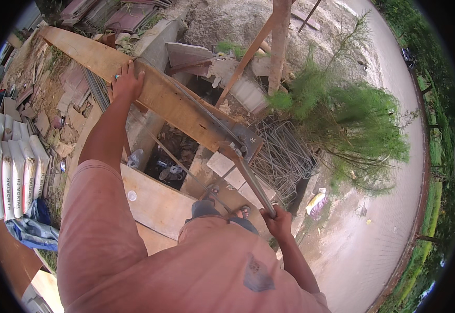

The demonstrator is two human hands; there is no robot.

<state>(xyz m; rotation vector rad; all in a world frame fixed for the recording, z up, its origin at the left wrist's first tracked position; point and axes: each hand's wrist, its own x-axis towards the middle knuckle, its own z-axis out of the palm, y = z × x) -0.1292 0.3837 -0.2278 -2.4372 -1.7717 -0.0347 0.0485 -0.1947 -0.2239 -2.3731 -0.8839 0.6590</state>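
Note:
A long wooden plank [180, 107] runs from the upper left to the middle. My left hand [128, 82] lies on its left part, fingers stretched over the wood, with a ring on one finger. A thin steel rod [199, 107] lies along the plank's far edge. At the plank's right end is a dark metal plate [248, 140]. My right hand [278, 223] is closed round the near end of a metal bending bar [256, 185]. The bar's head meets the plate, where I cannot make out how it sits on the rod.
Bent steel stirrups [279, 156] lie in a heap beyond the plate, beside a feathery green bush [342, 120]. A wooden post [279, 47] stands at the back. White mortar bags [13, 172] are stacked at left. Below the plank is a debris-filled pit [172, 151].

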